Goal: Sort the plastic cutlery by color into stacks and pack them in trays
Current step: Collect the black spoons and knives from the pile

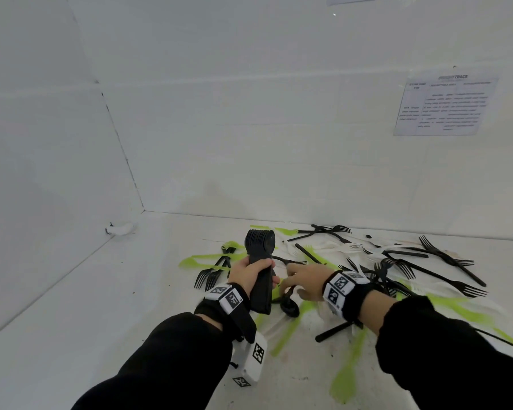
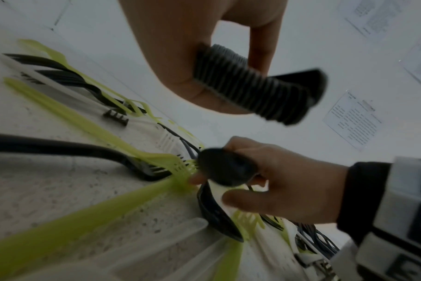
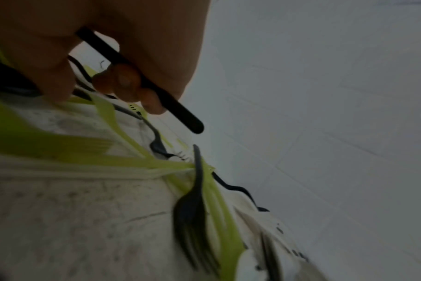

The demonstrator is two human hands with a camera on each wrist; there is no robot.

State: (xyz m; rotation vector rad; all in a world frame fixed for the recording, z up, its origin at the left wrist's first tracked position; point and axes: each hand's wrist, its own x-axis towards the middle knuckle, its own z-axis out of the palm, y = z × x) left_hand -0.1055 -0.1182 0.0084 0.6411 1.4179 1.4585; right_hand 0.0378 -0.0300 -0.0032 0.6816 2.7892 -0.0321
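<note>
My left hand (image 1: 256, 272) grips a thick stack of black spoons (image 1: 260, 250) by the handles and holds it upright above the table; the handle ends (image 2: 249, 85) show in the left wrist view. Just to its right, my right hand (image 1: 296, 281) pinches a single black spoon (image 1: 289, 307) by the handle, bowl hanging toward me. Its bowl (image 2: 225, 167) sits in front of the right hand (image 2: 281, 180), and its handle (image 3: 180, 112) runs out between the fingertips (image 3: 125, 78). Loose green forks (image 1: 203, 257), black forks (image 1: 444, 258) and white forks (image 1: 348, 247) lie mixed below.
The white table (image 1: 71, 321) meets white walls at the back and left. A printed sheet (image 1: 444, 105) is stuck on the back wall. A small white fitting (image 1: 120, 229) sits in the left corner. More green cutlery (image 1: 345, 377) lies near my right forearm.
</note>
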